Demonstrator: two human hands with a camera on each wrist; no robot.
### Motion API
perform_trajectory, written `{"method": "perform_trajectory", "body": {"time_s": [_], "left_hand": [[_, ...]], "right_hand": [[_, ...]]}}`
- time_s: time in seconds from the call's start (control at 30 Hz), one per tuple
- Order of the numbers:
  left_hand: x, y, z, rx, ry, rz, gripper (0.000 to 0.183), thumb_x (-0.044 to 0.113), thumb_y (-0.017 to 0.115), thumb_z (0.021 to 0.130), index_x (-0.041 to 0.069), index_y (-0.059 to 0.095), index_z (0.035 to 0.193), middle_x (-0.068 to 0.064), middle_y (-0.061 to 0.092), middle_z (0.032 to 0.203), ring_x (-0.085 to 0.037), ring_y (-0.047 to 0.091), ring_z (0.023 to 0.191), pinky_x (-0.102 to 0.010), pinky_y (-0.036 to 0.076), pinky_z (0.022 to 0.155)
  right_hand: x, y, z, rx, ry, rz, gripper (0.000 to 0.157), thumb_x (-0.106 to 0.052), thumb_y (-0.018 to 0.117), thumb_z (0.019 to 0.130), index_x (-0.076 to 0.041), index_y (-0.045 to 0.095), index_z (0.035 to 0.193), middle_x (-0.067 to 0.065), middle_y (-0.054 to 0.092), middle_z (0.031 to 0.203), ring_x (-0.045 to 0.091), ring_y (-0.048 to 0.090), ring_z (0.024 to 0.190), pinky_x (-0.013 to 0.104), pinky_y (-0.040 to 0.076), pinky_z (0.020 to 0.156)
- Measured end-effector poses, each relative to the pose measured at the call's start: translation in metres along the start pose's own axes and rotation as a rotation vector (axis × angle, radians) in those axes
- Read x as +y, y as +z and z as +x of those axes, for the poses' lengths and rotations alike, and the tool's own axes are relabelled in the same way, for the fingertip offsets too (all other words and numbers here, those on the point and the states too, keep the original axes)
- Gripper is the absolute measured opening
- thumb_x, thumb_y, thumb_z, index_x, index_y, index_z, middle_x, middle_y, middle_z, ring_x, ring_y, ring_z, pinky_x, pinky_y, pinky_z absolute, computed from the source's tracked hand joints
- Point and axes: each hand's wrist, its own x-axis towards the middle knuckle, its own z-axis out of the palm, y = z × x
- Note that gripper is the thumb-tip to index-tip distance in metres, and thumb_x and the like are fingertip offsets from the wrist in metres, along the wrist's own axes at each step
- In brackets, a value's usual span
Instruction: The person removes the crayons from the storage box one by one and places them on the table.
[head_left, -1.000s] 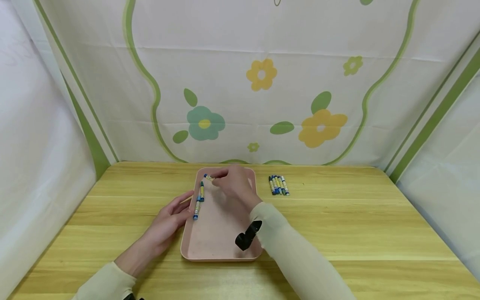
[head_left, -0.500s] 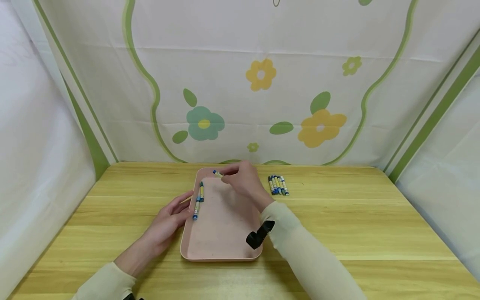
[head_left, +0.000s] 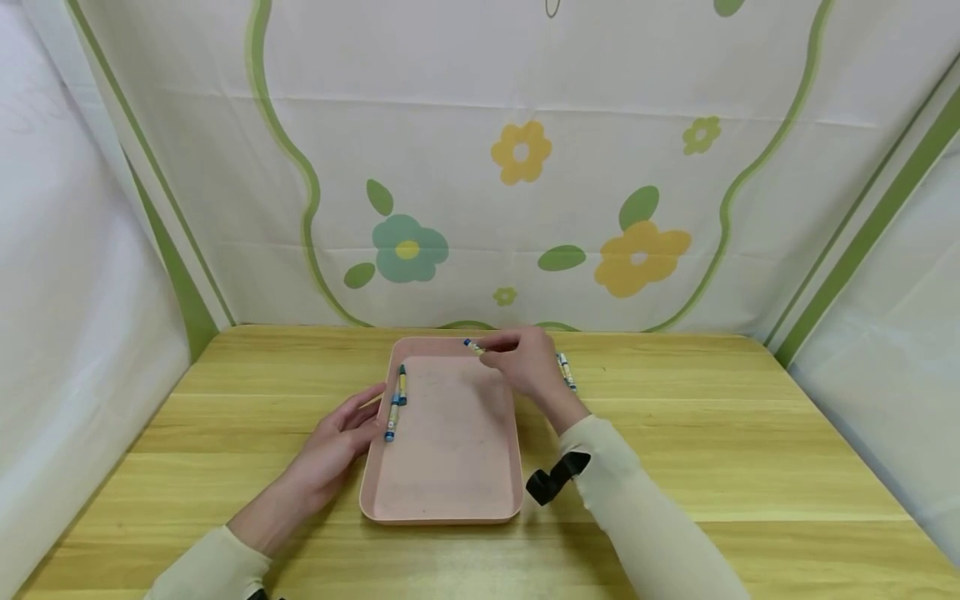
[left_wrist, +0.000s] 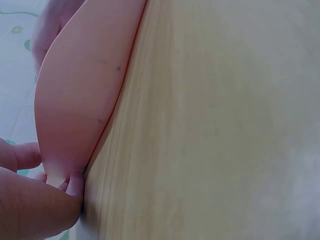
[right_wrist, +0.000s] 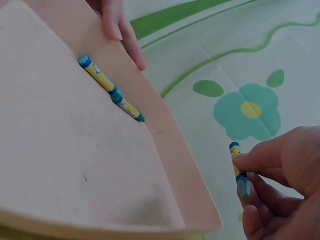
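Observation:
My right hand (head_left: 528, 362) pinches a crayon (right_wrist: 238, 167) between thumb and fingers, over the tray's far right corner. The crayon has a yellow wrapper with blue bands and a pale blue-grey tip. Two more crayons lie end to end along the left wall inside the pink tray (head_left: 450, 450): a light-blue one (head_left: 392, 419) nearer me and a dark green one (head_left: 402, 385) beyond it. My left hand (head_left: 333, 446) rests against the tray's left side, fingers fairly straight and fingertips at the rim; in the left wrist view its fingers (left_wrist: 27, 156) touch the outer wall.
To the right of the tray lie more crayons (head_left: 567, 372) on the wooden table (head_left: 675, 450), mostly hidden behind my right hand. A white cloth with printed flowers (head_left: 450, 167) hangs at the table's back edge, and white cloth panels stand at both sides.
My right hand has lifted the crayon from the tray's far left corner and moved right with it, now covering most of the crayons on the table. The left hand and tray stay put.

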Motion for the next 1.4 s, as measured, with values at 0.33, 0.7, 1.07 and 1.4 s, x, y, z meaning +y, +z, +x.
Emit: {"method": "perform_trajectory", "body": {"time_s": [0.33,0.7,1.07,1.4], "left_hand": [[-0.001,0.000,0.001,-0.001,0.000,-0.001,0.064,0.014,0.056,0.109,0.023,0.032,0.168,-0.013,0.027,0.176,-0.032,0.028,0.163,-0.052,0.030,0.132],[-0.001,-0.001,0.001,-0.004,0.000,0.002,0.064,0.015,0.055,0.110,0.023,0.031,0.168,-0.013,0.026,0.176,-0.032,0.028,0.163,-0.052,0.030,0.132],[-0.001,-0.002,0.001,-0.007,0.002,0.009,0.063,0.015,0.056,0.110,0.023,0.032,0.168,-0.013,0.027,0.176,-0.031,0.029,0.163,-0.047,0.033,0.130],[0.000,-0.001,0.000,-0.007,-0.001,0.003,0.063,0.015,0.055,0.110,0.023,0.031,0.168,-0.013,0.027,0.176,-0.031,0.029,0.163,-0.051,0.030,0.131]], "right_hand": [[0.023,-0.024,-0.002,0.058,-0.016,-0.021,0.017,-0.016,0.081,0.093,-0.018,0.085,0.109,0.005,0.081,0.116,0.023,0.074,0.104,0.028,0.060,0.077],[0.047,-0.049,-0.004,0.100,0.030,0.002,0.021,-0.016,0.078,0.096,-0.014,0.084,0.116,0.010,0.080,0.119,0.026,0.074,0.110,0.026,0.059,0.080],[0.070,-0.069,0.000,0.175,0.090,-0.019,0.023,-0.020,0.077,0.096,-0.014,0.083,0.118,0.012,0.081,0.119,0.024,0.077,0.108,0.027,0.061,0.083],[0.092,-0.085,0.000,0.213,0.190,-0.005,0.029,-0.020,0.075,0.099,-0.012,0.079,0.126,0.015,0.076,0.131,0.028,0.072,0.114,0.031,0.059,0.088]]}}
